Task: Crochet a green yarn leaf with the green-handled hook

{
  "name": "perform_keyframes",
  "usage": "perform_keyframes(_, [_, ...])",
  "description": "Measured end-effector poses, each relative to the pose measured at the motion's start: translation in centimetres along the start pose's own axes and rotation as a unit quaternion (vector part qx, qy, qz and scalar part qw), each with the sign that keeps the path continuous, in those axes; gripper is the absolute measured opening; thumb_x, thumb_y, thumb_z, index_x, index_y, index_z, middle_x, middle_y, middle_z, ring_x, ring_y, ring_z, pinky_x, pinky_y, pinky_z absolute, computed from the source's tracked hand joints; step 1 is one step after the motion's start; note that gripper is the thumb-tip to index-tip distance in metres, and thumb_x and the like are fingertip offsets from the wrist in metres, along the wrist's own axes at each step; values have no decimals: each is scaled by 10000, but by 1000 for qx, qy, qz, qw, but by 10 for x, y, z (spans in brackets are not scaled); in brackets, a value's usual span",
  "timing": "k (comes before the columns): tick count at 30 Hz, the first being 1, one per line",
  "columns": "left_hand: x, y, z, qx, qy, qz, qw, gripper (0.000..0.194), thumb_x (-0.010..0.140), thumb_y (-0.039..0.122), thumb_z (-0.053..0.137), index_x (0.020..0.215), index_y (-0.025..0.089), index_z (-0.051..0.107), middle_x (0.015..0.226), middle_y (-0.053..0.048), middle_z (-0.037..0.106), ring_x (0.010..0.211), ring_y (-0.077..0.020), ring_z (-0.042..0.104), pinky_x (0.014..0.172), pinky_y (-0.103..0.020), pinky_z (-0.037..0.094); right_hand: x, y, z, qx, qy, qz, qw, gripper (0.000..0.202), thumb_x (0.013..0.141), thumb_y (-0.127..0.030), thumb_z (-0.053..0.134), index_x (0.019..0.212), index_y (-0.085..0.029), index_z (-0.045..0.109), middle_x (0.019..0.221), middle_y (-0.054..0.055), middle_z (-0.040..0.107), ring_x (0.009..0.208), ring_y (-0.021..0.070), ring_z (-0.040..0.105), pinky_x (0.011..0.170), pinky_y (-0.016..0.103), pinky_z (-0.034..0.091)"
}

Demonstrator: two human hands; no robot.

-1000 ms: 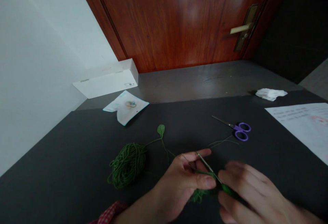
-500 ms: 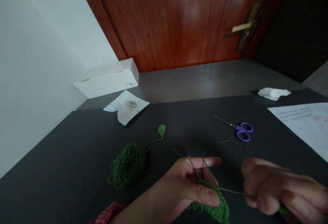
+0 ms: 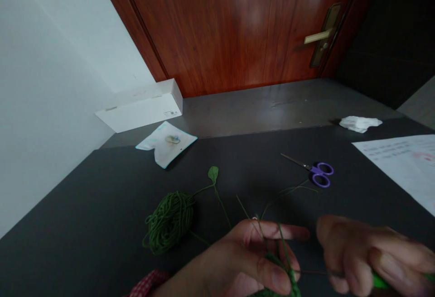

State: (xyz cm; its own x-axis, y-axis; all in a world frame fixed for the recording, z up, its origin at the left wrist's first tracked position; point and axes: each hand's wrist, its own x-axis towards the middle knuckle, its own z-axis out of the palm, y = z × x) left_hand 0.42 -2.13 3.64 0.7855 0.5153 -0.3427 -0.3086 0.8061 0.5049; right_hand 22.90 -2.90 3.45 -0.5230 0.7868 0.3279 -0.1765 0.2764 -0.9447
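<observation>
Low in the view, my left hand (image 3: 248,256) pinches a green crocheted piece (image 3: 272,293) between thumb and fingers, its index finger stretched out with green yarn running over it. My right hand (image 3: 367,256) is closed around the green handle (image 3: 380,281) of a thin hook, whose metal shaft (image 3: 316,272) reaches left to the crocheted piece. The hook's tip is hidden at the piece. Left of my hands lies a ball of green yarn (image 3: 170,222), and a small green leaf shape (image 3: 213,174) on a strand lies above it.
Purple-handled scissors (image 3: 319,170) lie beyond my right hand, near loose yarn ends (image 3: 294,189). A white packet (image 3: 166,143) and a white box (image 3: 146,107) are at the back left. Crumpled white tissue (image 3: 360,123) and a printed sheet (image 3: 404,161) are at the right.
My left hand and the crocheted piece have moved slightly down and right, so less of the piece shows. More of the green handle shows in my right hand.
</observation>
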Motion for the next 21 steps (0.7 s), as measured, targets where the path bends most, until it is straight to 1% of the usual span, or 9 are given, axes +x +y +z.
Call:
perform_keyframes(1, [0,1,0,-4,-3,-3,1000,695,483,70,826,1154,83,645,720,-6,665,619,-91,596,606,-206,392,2,1,3,27,35,26,999,378,965,-435,388,798,-303,702,645,40,700,613,214,619,633,380,469])
perform_keyframes(4, [0,2,0,-9,-13,-7,1000,707,477,74,837,1157,78,644,708,2,656,600,-79,588,589,-195,386,6,2,13,129,75,56,987,373,942,-433,439,726,-278,702,600,19,686,594,188,587,664,354,466])
perform_keyframes(6, [0,1,1,-13,-16,-8,1000,702,471,81,845,1146,87,652,699,11,647,592,-72,578,601,-195,394,8,3,17,173,99,78,977,367,929,-424,464,693,-269,698,589,12,677,590,181,584,691,352,468])
perform_keyframes(9, [1,0,1,6,-8,2,1000,697,473,111,859,1140,98,660,706,2,640,590,-75,575,602,-200,406,9,3,16,184,93,85,975,349,915,-422,481,694,-260,697,594,13,676,593,182,589,673,339,468])
perform_keyframes(10, [1,0,1,19,4,15,1000,700,475,124,864,1145,106,660,708,-4,639,592,-78,576,594,-199,407,9,3,15,182,91,88,975,344,914,-419,482,700,-257,698,603,16,679,598,181,590,664,330,466])
perform_keyframes(12, [1,-1,3,50,50,62,996,685,501,148,868,1153,139,659,724,-6,631,602,-72,566,593,-195,409,10,3,16,186,100,104,972,356,922,-414,465,707,-254,699,613,18,672,602,177,578,638,309,461])
perform_keyframes(16, [2,-3,6,136,158,160,965,694,608,176,832,1254,204,582,771,25,580,672,-66,532,655,-205,427,13,7,23,176,140,141,964,401,933,-467,450,718,-248,708,661,25,637,663,181,557,639,286,453])
perform_keyframes(18, [2,-3,9,166,192,174,951,729,641,187,805,1313,197,521,773,37,546,688,-71,520,681,-222,436,14,9,27,170,149,150,962,391,916,-493,475,722,-249,710,684,25,620,696,189,557,667,289,457])
perform_keyframes(21, [1,-4,14,178,233,164,942,761,653,169,767,1352,172,467,787,44,511,712,-82,514,717,-247,445,18,10,31,185,155,180,954,399,913,-495,472,712,-242,704,694,26,614,694,189,547,680,292,462])
